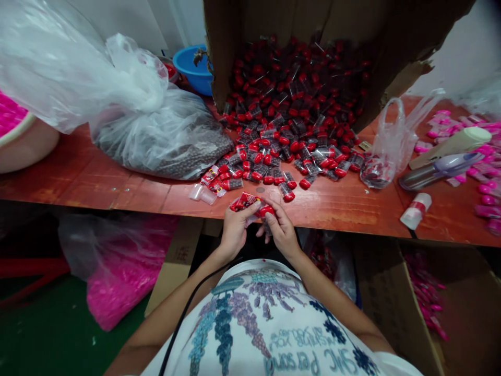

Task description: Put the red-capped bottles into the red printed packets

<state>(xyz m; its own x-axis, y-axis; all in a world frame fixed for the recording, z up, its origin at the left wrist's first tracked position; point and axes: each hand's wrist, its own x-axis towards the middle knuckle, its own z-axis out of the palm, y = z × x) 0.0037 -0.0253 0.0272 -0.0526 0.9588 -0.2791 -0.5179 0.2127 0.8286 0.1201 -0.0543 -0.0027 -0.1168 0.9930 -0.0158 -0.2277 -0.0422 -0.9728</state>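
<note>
At the table's front edge, my left hand point(236, 225) pinches a small red printed packet point(247, 200) between thumb and fingers. Close beside it, my right hand point(283, 230) is closed on a small clear container with a red cap point(266, 210). The two items touch or overlap; I cannot tell how they are joined. Just beyond my hands lie more red printed cards point(211, 176) and small clear plastic pieces point(202, 194). A large heap of red-capped containers point(282, 138), with dark contents, spreads across the table toward me.
A cardboard box point(219, 52) lies on its side behind the heap. Left of it sit a bag of dark beads point(160, 136) and a blue bowl point(193, 73). To the right are a plastic bag point(385, 146), a pale bottle point(450, 146), a white roll point(416, 210) and pink items point(487, 193).
</note>
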